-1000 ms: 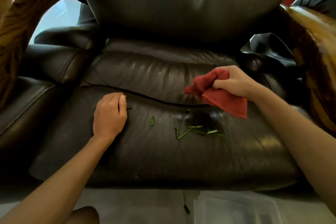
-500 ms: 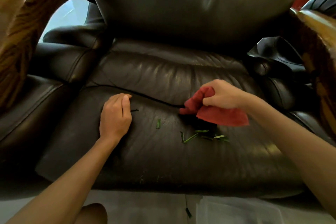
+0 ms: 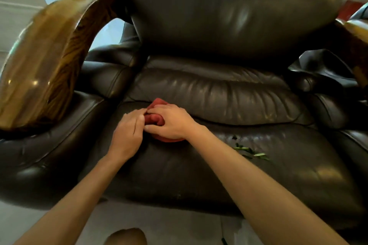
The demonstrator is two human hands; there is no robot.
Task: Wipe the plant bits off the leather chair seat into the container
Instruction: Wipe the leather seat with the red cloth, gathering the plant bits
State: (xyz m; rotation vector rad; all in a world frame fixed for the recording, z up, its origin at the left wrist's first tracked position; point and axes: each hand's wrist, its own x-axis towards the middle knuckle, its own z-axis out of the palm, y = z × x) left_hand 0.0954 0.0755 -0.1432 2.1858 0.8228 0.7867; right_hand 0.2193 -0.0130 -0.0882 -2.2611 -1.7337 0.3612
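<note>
Glossy, creased dark brown leather chair seat (image 3: 179, 165), puffed and rounded, flanked by a curved polished wooden armrest (image 3: 45, 61) with streaky grain. Thin green plant bits (image 3: 251, 152), slivers and short stems, scattered on the seat's right part, well apart from both hands. Soft bunched red cloth (image 3: 157, 119) near the seat's back crease, left of centre. Right hand (image 3: 171, 123) palm down, fingers clamped on the cloth, pressing it to the leather. Left hand (image 3: 128, 135) just beside, curled fingertips touching the cloth's left edge; a real grip there cannot be told. Both forearms bare, reaching from below.
</note>
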